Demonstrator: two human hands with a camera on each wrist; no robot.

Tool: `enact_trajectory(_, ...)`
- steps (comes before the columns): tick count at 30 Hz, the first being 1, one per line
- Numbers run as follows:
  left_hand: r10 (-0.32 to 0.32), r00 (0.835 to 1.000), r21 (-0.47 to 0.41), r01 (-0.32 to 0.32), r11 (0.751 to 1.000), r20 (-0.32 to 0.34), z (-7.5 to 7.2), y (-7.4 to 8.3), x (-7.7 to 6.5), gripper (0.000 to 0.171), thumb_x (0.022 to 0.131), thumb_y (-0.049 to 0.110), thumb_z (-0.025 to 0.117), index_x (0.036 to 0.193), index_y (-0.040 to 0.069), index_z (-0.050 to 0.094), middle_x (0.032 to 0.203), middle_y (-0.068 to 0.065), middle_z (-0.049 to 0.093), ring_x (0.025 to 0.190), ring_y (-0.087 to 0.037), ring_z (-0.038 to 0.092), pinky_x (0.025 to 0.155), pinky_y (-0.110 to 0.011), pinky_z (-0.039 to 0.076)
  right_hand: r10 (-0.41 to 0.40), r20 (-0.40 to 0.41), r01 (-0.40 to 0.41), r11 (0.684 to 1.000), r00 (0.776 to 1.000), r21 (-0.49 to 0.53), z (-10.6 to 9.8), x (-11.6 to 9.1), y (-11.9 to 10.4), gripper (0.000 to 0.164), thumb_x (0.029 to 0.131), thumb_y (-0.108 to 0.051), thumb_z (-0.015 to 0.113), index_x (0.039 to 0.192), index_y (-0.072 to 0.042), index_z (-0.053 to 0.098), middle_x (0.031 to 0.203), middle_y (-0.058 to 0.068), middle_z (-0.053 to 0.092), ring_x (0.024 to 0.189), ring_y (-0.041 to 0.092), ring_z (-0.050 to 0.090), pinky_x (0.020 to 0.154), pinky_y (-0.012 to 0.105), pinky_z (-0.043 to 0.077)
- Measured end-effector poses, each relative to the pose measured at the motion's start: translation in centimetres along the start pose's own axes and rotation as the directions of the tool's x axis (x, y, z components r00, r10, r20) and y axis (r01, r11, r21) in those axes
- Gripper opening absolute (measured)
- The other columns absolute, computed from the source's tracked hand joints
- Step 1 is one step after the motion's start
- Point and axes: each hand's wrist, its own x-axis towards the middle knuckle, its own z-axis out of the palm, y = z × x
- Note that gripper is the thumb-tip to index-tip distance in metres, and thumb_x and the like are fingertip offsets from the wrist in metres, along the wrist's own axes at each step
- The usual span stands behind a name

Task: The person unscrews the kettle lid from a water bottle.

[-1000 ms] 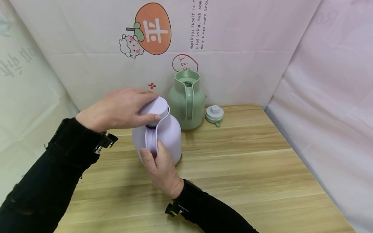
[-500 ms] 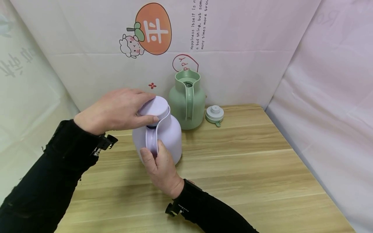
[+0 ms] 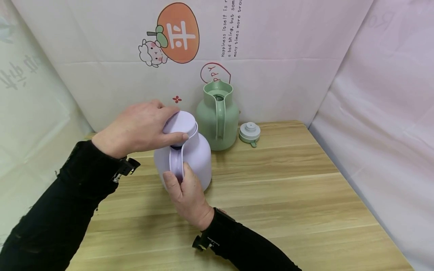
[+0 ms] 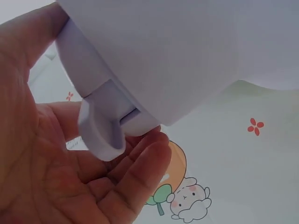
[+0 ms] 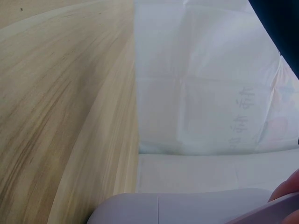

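Note:
A lilac thermos jug (image 3: 200, 160) stands on the wooden table in the head view. My left hand (image 3: 135, 130) holds its round lilac lid (image 3: 182, 122) from above, the thumb along the near side and the fingers at the far side. In the left wrist view, a small tab (image 4: 100, 133) sticks out from the lid, between the fingers and the palm. Lower down, my right hand (image 3: 191, 199) grips the jug's handle (image 3: 175, 162), thumb on one side. The right wrist view shows just part of the jug (image 5: 140, 207) and a bit of a finger.
Behind the lilac jug stands a green jug (image 3: 228, 120) with its top uncovered. To its right, a grey-and-green stopper (image 3: 250, 131) lies on the wooden table (image 3: 288, 195). Printed white cloth (image 3: 278, 56) hangs along the back and both sides.
My left hand and wrist have shifted slightly to the right around the lid. The right hand, the lilac jug, the green jug and the stopper stay in place.

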Motion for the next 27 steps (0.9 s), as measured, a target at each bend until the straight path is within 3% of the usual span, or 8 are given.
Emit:
enact_trajectory(7, -0.001, 1.0, -0.03, 0.001, 1.0, -0.006, 0.27, 0.05, 0.17, 0.068, 0.091, 0.063, 0.068, 0.132, 0.009, 0.066, 0.115, -0.014, 0.066, 0.105, -0.029, 0.061, 0.084, -0.046, 0.051, 0.0, 0.004, 0.0, 1.0, 1.0, 0.018, 0.05, 0.03, 0.05, 0.024, 0.112, -0.022, 0.047, 0.124, -0.001, 0.049, 0.09, 0.005, 0.053, 0.079, 0.009, 0.052, 0.071, 0.024, 0.05)
enact_trajectory(11, -0.01, 1.0, -0.018, 0.01, 1.0, -0.023, 0.47, 0.09, 0.24, 0.064, 0.09, 0.062, 0.069, 0.127, 0.01, 0.067, 0.112, -0.01, 0.068, 0.1, -0.028, 0.062, 0.084, -0.044, 0.051, -0.002, 0.005, 0.002, 1.0, 1.0, 0.018, 0.07, 0.06, 0.09, 0.025, 0.112, -0.022, 0.047, 0.124, 0.0, 0.049, 0.091, 0.006, 0.053, 0.08, 0.009, 0.052, 0.071, 0.024, 0.049)
enact_trajectory(20, -0.085, 0.995, 0.054, 0.087, 0.995, -0.052, 0.84, 0.66, 0.24, 0.076, 0.089, 0.073, 0.061, 0.138, 0.013, 0.064, 0.113, -0.014, 0.067, 0.097, -0.03, 0.064, 0.075, -0.049, 0.054, -0.001, -0.005, 0.001, 1.0, 1.0, 0.007, 0.06, 0.05, 0.09, 0.023, 0.112, -0.022, 0.048, 0.121, 0.0, 0.05, 0.09, 0.006, 0.053, 0.079, 0.009, 0.052, 0.071, 0.024, 0.049)
enact_trajectory(27, -0.154, 0.987, 0.04, 0.156, 0.987, -0.041, 0.65, 0.95, 0.48, 0.08, 0.09, 0.078, 0.052, 0.137, 0.015, 0.063, 0.118, -0.016, 0.066, 0.1, -0.033, 0.064, 0.073, -0.052, 0.054, 0.001, -0.001, -0.001, 1.0, 1.0, 0.015, 0.04, 0.05, 0.06, 0.022, 0.112, -0.021, 0.048, 0.119, 0.0, 0.05, 0.089, 0.005, 0.052, 0.078, 0.009, 0.052, 0.07, 0.024, 0.049)
